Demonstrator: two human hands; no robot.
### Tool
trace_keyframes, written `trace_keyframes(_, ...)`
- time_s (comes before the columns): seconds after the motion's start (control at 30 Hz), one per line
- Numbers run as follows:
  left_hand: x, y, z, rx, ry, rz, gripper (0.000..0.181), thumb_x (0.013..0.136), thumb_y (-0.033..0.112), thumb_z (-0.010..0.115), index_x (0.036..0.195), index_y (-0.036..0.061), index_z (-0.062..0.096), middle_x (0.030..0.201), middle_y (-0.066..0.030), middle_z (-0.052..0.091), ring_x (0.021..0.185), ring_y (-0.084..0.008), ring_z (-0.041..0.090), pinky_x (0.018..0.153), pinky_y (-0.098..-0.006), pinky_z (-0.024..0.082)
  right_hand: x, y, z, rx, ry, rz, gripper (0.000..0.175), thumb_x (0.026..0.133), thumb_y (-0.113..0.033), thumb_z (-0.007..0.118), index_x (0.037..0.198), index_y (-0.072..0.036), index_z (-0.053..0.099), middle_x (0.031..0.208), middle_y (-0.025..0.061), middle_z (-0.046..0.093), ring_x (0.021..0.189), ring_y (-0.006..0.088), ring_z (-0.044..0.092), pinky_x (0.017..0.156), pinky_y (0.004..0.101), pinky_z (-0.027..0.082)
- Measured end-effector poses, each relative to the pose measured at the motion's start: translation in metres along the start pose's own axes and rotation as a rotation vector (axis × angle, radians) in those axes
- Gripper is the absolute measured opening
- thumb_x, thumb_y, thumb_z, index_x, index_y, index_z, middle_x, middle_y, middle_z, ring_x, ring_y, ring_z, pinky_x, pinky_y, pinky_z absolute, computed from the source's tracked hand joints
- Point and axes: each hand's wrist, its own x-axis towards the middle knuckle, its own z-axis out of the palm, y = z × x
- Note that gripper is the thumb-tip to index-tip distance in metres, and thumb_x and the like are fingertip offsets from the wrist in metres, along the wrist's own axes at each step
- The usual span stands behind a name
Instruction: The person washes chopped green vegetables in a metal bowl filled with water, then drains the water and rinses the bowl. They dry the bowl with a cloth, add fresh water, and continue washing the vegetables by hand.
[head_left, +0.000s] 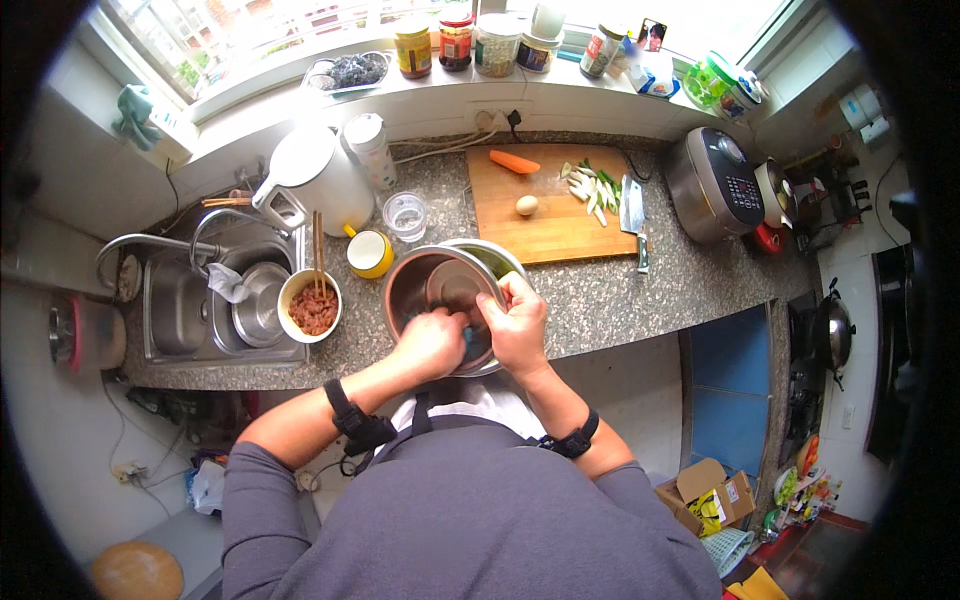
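My right hand (519, 319) grips the rim of a stainless steel bowl (409, 289), thumb inside, and the bowl is tilted at the counter's front edge. Inside that bowl is my left hand (435, 341), its fingers curled around a blue cloth (470, 343) that is mostly hidden. Partly covered behind the steel bowl is another round vessel (499, 256) with something green in it. To the left, a bowl of minced meat (313, 311) has a pair of chopsticks (319, 247) standing in it. A yellow mug (370, 253) and a clear glass of water (405, 216) are nearby.
A wooden cutting board (540, 236) carries a carrot piece (514, 161), an egg (526, 205) and cut scallions (592, 187). A cleaver (632, 210) lies on its right edge. An electric kettle (315, 176), double sink (176, 300) and rice cooker (712, 184) stand around.
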Motion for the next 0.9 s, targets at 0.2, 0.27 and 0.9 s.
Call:
trace_keyframes(0.2,-0.004,0.058,-0.007,-0.27,0.437,0.157,0.016,0.093,0.016,0.059,0.099,0.0013,0.06,0.094,-0.0189,0.059,0.09,-0.0404,0.059,0.081,-0.0515,0.049,0.008,0.0,-0.003,0.241,0.164,0.069,0.027,0.094,-0.007,0.072,0.079,-0.01,0.05,0.071,-0.0083,0.049,0.065,0.0015,0.039,0.056,0.0204,0.035)
trace_keyframes(0.27,-0.01,0.054,-0.017,0.01,0.484,0.334,0.018,0.091,0.019,0.063,0.102,0.004,0.061,0.095,-0.0132,0.059,0.086,-0.0325,0.059,0.074,-0.0439,0.049,0.011,0.0,-0.005,0.317,0.171,0.039,0.024,0.095,-0.007,0.07,0.079,-0.011,0.051,0.073,-0.0081,0.05,0.066,0.0016,0.04,0.058,0.0203,0.035)
trace_keyframes(0.9,0.004,-0.002,-0.037,-2.104,0.12,-0.152,0.058,0.109,0.049,0.023,0.137,0.0071,0.051,0.131,-0.0101,0.063,0.124,-0.0278,0.056,0.107,-0.0519,0.044,-0.005,0.023,-0.013,0.831,0.029,0.616,0.024,0.085,0.002,0.053,0.108,-0.001,0.062,0.095,0.0096,0.068,0.081,0.0175,0.067,0.078,0.0343,0.058)
